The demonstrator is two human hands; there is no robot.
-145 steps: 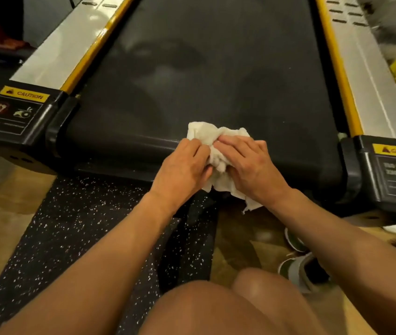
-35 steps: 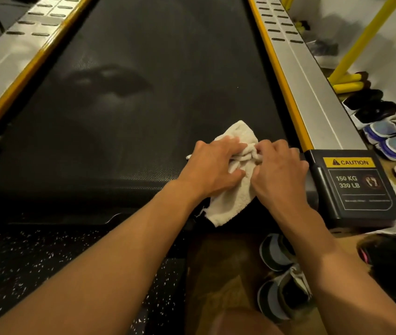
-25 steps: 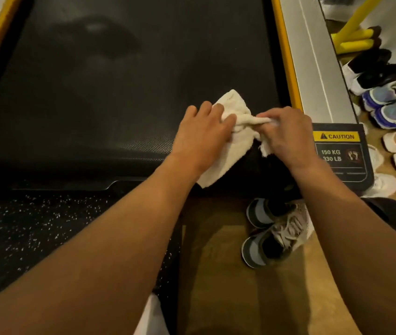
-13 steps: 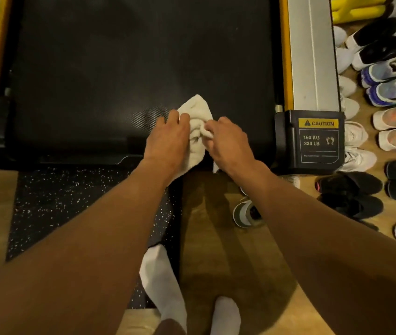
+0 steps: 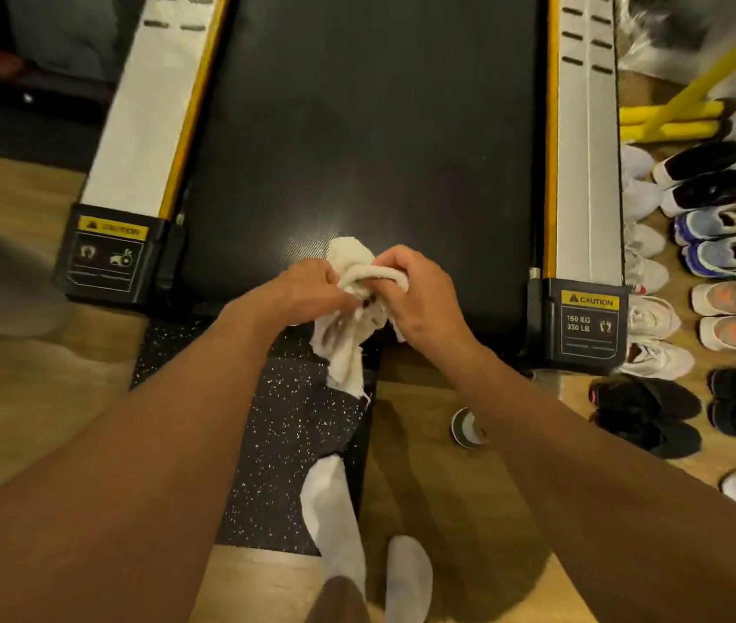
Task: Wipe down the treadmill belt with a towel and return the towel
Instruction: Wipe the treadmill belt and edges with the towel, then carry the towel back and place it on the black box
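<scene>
The black treadmill belt [image 5: 370,128] fills the upper middle of the head view, with silver side rails edged in yellow. A crumpled white towel [image 5: 348,335] hangs over the belt's rear edge, bunched between both hands. My left hand [image 5: 298,292] grips its left side, and my right hand [image 5: 420,299] curls its fingers round a rolled fold at the top. A loose end of the towel dangles down over the speckled mat.
Black end caps with yellow caution labels [image 5: 588,323] flank the belt's rear. Several pairs of shoes [image 5: 716,263] line the wooden floor at right, near yellow bars [image 5: 671,121]. A speckled black mat [image 5: 285,424] lies below the belt. My white-socked feet [image 5: 339,523] stand on mat and floor.
I have stood up and the view has pulled back. Both hands have lifted the towel off the belt and gathered it at the rear edge, now nearer the middle than the right end cap.
</scene>
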